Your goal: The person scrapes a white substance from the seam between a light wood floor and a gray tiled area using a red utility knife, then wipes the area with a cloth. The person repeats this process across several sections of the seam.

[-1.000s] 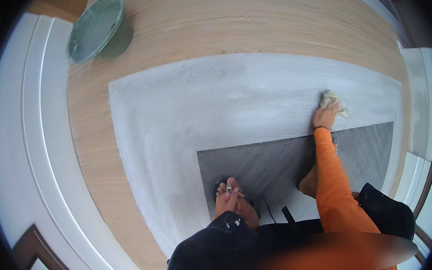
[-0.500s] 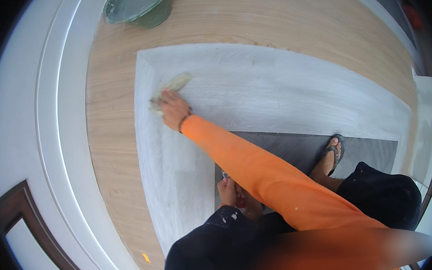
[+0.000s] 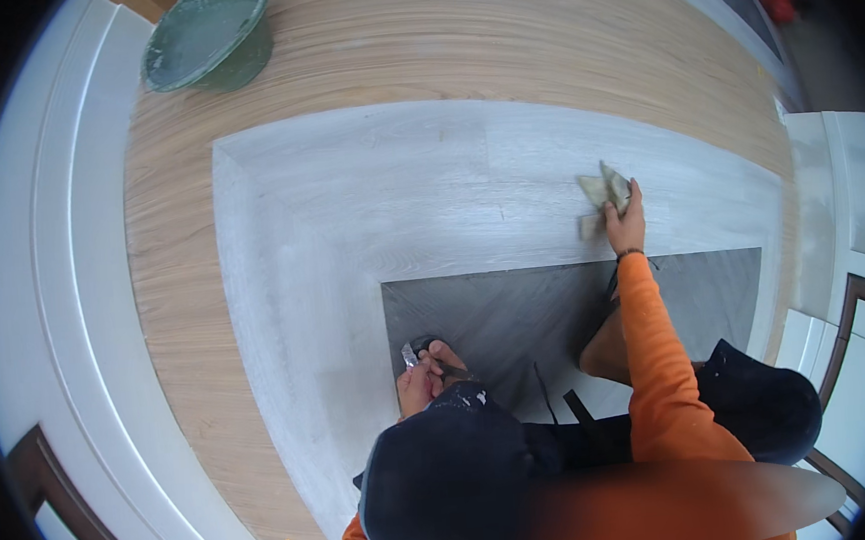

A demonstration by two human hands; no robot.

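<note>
Swept from the left corner to the right side of the pale planks [image 3: 347, 196], the right hand [image 3: 627, 224] grips a crumpled cloth [image 3: 596, 190], bunched apparently for purchase; the left hand [image 3: 419, 383] clasps a small silvery object [image 3: 408, 356], seemingly held aside.

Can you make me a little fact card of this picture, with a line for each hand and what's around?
Right hand: the right hand grips a crumpled beige cloth at the pale grey boards
Left hand: the left hand, near a foot, holds a small silvery object, too small to name surely
Sleeve: orange sleeve on the right arm
Floor: wood-coloured boards outside, pale grey ones inside them, then a dark grey patch
Container: green tub, upper left, on the wood-coloured boards
</note>
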